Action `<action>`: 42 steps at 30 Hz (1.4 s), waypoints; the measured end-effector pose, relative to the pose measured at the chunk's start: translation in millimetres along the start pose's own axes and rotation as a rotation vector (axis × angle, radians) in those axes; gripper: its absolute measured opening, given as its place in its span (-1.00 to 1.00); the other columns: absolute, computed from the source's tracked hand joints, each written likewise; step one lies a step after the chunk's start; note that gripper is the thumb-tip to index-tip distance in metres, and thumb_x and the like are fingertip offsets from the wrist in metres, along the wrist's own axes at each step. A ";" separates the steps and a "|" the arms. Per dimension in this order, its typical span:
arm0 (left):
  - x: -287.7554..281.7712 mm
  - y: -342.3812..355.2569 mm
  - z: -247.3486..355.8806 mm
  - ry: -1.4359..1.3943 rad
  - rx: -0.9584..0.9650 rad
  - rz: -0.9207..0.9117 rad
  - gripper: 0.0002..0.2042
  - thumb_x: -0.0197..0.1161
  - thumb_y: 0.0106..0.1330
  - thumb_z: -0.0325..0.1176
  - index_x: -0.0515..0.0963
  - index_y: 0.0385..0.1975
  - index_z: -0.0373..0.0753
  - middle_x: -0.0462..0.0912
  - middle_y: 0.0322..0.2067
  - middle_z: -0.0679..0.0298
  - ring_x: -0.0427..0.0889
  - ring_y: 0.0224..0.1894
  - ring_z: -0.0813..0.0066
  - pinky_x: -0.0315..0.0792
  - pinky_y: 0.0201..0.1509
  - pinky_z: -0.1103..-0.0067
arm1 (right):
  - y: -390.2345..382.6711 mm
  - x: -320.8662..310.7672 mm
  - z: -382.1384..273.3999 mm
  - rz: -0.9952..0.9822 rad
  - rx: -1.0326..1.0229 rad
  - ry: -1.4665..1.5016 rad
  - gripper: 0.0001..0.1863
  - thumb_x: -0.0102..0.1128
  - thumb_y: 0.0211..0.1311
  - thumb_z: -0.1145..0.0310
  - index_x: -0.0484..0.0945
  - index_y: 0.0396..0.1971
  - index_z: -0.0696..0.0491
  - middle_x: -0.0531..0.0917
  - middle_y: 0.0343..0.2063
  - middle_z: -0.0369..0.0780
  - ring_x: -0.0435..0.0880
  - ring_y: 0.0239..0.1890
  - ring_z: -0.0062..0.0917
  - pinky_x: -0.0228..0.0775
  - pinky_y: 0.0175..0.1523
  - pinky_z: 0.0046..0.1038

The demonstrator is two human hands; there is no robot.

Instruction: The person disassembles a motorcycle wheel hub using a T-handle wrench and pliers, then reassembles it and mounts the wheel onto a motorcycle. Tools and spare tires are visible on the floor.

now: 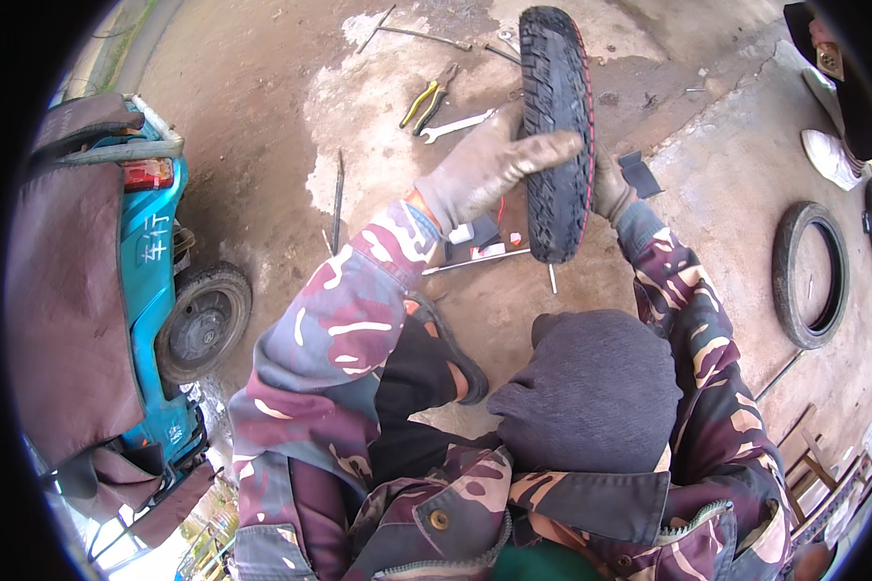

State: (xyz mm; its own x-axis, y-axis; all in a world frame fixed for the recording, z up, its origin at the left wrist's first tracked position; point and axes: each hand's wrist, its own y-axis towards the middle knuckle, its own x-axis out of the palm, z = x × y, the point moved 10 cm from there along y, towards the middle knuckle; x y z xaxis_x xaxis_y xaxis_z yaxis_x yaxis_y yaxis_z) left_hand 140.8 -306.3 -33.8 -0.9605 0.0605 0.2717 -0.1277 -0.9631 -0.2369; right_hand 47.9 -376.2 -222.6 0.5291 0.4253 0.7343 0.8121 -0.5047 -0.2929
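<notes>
A black tire (556, 194) with a knobbly tread and a thin red line along its right edge stands on end between my gloved hands. My left hand (484, 169), in a dirty grey work glove, grips it from the left, its thumb laid across the tread and the other fingers hidden behind. At the right side of the tire, my right hand (611, 187), also gloved, holds it; its fingers are mostly out of sight. Just beyond my left hand lie an open-ended wrench (458, 127) and yellow-and-black pliers (428, 101).
Farther off lies a T-shaped metal bar (419, 37). A dark rod (338, 203) lies to the left, and a black flat piece (638, 174) near my right hand. Another tire (780, 281) rests at right. A blue-green vehicle (160, 320) with a wheel (206, 322) stands at left.
</notes>
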 end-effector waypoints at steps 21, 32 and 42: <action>-187.4 -63.9 -164.3 0.892 -0.720 0.573 -0.13 0.46 0.26 0.26 0.47 0.38 -0.31 0.72 0.11 -0.15 0.70 0.21 -0.04 0.54 0.30 0.28 | -39.0 -50.4 2.8 -0.056 0.124 -0.048 -0.43 0.15 0.56 0.03 0.54 0.37 0.07 0.67 0.27 -0.25 0.62 0.30 -0.48 0.43 0.45 -0.32; -146.6 -96.4 -211.9 1.523 -0.720 0.517 -0.27 0.56 0.15 -0.10 0.49 0.35 -0.12 0.57 0.27 -0.04 0.60 0.25 -0.08 0.57 0.29 0.17 | -33.9 -42.3 -32.7 -0.432 -0.317 -0.408 -0.45 0.12 0.57 0.16 0.47 0.44 0.06 0.62 0.32 -0.20 0.61 0.32 -0.43 0.41 0.47 -0.26; -179.6 -86.9 -161.0 1.685 -0.468 0.562 -0.48 0.46 0.25 -0.13 0.57 0.19 -0.14 0.71 -0.02 0.02 0.73 -0.01 -0.03 0.62 0.04 0.16 | -39.5 -44.0 -11.6 -0.083 0.161 -0.199 -0.37 0.12 0.57 -0.01 0.46 0.42 0.12 0.63 0.33 -0.18 0.62 0.31 -0.44 0.41 0.47 -0.29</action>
State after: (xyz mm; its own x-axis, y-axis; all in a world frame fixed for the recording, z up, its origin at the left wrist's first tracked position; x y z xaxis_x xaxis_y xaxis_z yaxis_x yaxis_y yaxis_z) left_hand 284.6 -191.3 -212.2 -0.0699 0.2470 -0.9665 0.4914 -0.8347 -0.2488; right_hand -10.3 -383.7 -236.3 0.4841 0.6074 0.6299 0.8750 -0.3430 -0.3418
